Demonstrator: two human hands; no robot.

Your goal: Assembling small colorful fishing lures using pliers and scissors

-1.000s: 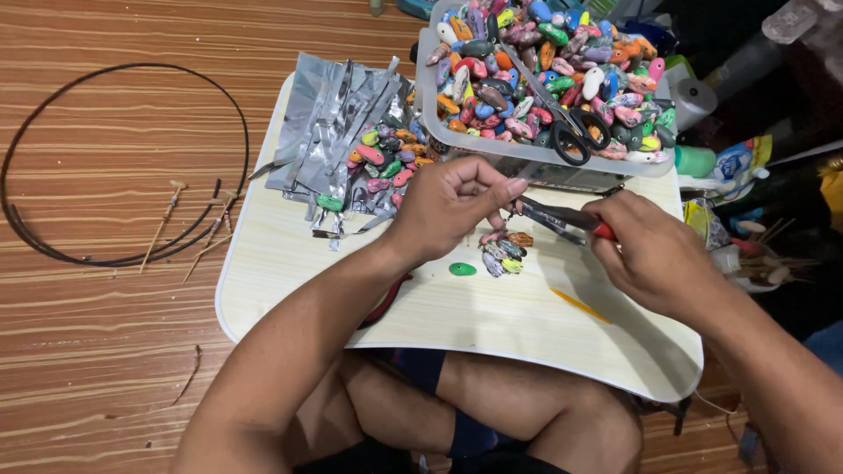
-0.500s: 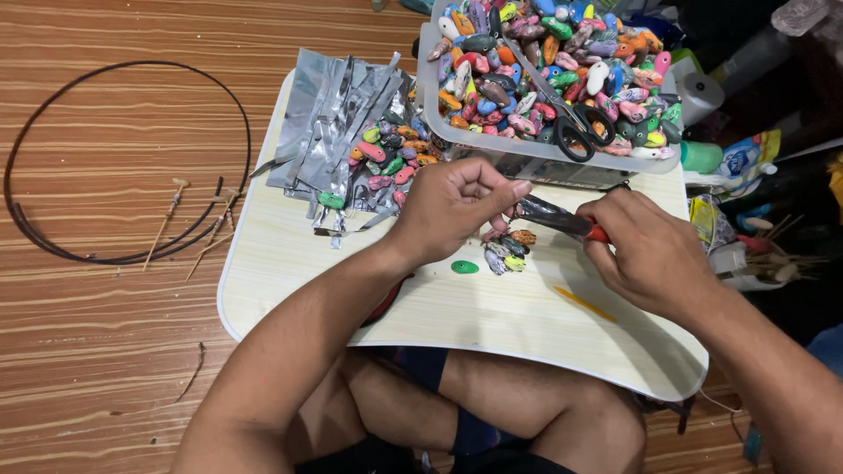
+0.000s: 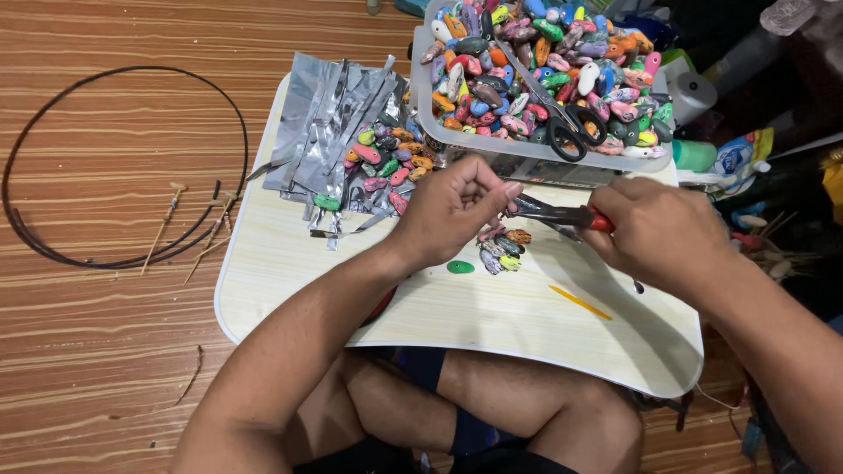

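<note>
My left hand [image 3: 452,211] is pinched shut on a small piece, mostly hidden by the fingertips, right at the jaws of the pliers [image 3: 549,212]. My right hand [image 3: 654,230] grips the pliers' red handles. Just below the hands, a little pile of coloured pieces [image 3: 500,248] lies on the pale lap table [image 3: 290,263]. A single green piece [image 3: 459,266] sits to its left. A thin yellow stick [image 3: 580,302] lies nearer the front edge.
A clear tray [image 3: 421,96] heaped with several coloured pieces and black-handled scissors [image 3: 566,132] stands at the table's back. Silver foil strips [image 3: 329,114] and more pieces [image 3: 386,158] lie back left. A black wire hoop [image 3: 123,167] and thin sticks [image 3: 167,219] rest on the wooden floor.
The hands stay together at the pliers' jaws with only slight shifts. The view has moved a little.
</note>
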